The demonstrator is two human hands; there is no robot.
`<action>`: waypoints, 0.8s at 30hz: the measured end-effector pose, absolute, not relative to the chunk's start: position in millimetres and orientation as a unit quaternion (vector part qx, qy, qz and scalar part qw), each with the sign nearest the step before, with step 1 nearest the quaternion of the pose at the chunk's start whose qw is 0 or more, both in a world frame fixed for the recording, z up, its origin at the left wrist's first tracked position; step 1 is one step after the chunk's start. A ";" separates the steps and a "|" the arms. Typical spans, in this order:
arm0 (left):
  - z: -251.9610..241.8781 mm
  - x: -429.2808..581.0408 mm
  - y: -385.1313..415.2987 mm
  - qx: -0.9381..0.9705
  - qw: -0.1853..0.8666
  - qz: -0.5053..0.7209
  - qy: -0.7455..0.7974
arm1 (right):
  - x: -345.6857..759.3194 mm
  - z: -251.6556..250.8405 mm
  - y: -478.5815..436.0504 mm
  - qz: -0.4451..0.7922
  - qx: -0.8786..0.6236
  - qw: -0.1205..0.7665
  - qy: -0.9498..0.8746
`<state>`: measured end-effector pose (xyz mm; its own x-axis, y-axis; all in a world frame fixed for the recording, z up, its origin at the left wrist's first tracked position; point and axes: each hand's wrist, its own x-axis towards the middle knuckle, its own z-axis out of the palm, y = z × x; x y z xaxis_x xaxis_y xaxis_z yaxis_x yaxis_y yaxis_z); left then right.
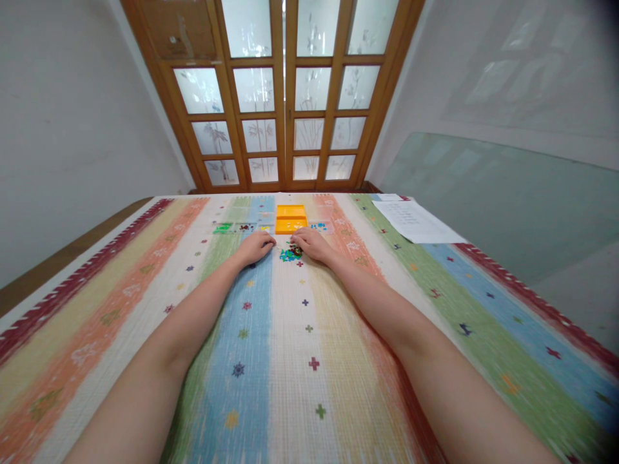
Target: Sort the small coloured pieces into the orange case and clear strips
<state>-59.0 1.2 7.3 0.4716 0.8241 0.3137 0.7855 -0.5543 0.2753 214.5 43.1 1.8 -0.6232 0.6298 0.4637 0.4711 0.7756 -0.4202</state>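
Both of my arms stretch far out over a striped cloth (290,361). My left hand (256,247) rests palm down with its fingers curled, just left of a small heap of coloured pieces (291,252). My right hand (312,243) lies at the heap's right side, fingers bent and pinching at the pieces; what they hold is too small to name. Beyond the hands stands an open orange box (291,218). Left of it are clear trays with green pieces (223,227) and dark red pieces (245,227); a tray with blue pieces (318,226) sits to its right.
A white printed sheet (416,221) lies at the far right of the table. Wooden doors with frosted glass (283,96) stand behind the table. A glass pane (507,200) leans on the right wall. The table's left edge (72,258) drops to a wooden floor.
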 end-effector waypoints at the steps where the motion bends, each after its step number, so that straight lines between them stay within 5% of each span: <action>1: 5.8 -60.6 2.4 0.853 0.041 0.210 0.476 | 211.7 3.0 40.2 0.132 -0.291 0.308 -0.896; 11: -1.7 -71.2 8.7 0.837 0.023 0.217 0.502 | 188.8 7.1 14.1 0.060 -0.196 0.222 -0.953; 24: -0.9 -69.9 6.7 0.833 0.025 0.218 0.507 | 189.3 7.2 14.2 0.020 -0.241 0.229 -0.943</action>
<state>-69.9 6.7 -0.9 0.3902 0.8567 0.3374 0.8345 -0.4839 0.2636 189.3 14.2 7.2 -0.7784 0.4641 0.4228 0.4458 0.8828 -0.1484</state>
